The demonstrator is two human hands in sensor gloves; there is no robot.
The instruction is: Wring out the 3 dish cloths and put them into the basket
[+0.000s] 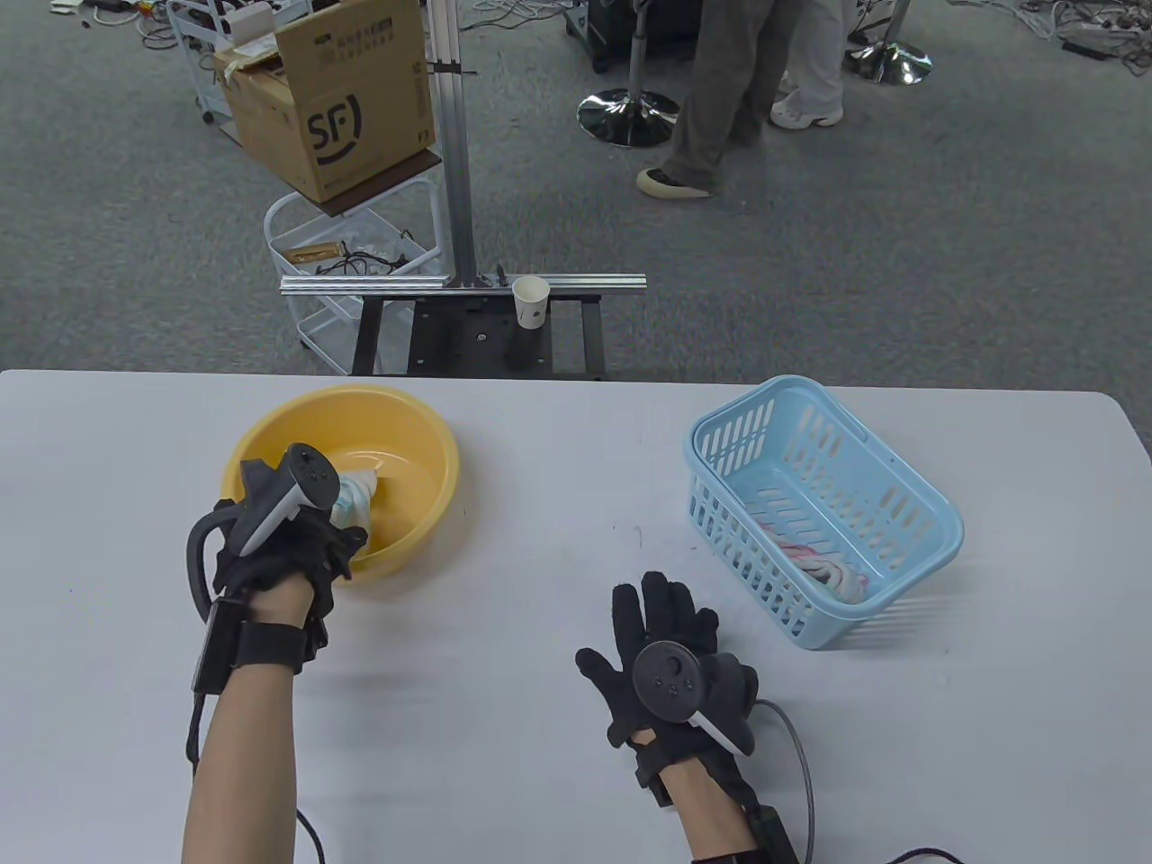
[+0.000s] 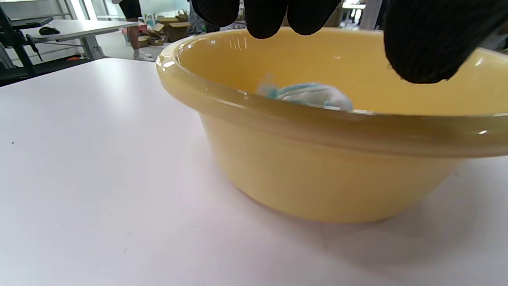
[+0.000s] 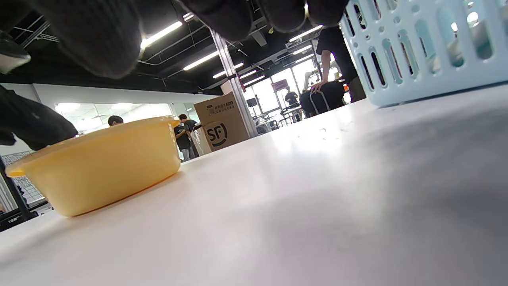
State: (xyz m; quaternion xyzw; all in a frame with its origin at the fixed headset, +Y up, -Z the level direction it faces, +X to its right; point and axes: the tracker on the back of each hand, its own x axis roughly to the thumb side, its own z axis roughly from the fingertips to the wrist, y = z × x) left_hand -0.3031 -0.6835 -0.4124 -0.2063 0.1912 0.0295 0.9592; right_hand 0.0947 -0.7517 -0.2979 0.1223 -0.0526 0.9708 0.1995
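Note:
A yellow bowl (image 1: 447, 468) (image 2: 337, 178) (image 3: 103, 167) stands at the left of the white table. In it lies a white and teal dish cloth (image 1: 357, 498) (image 2: 307, 95). My left hand (image 1: 346, 547) (image 2: 341, 39) hovers at the bowl's near rim, its fingertips above the cloth with nothing between them. A light blue slotted basket (image 1: 936, 531) (image 3: 416, 51) stands at the right and holds a pink and white cloth (image 1: 832, 567). Left of the basket, my right hand (image 1: 657, 621) (image 3: 198, 24) lies flat on the table with fingers spread, holding nothing.
Beyond the table's far edge, a paper cup (image 1: 531, 301) sits on a metal frame. A cardboard box (image 1: 346, 108) sits on a cart at the back left, and a person's legs (image 1: 711, 108) stand on the carpet.

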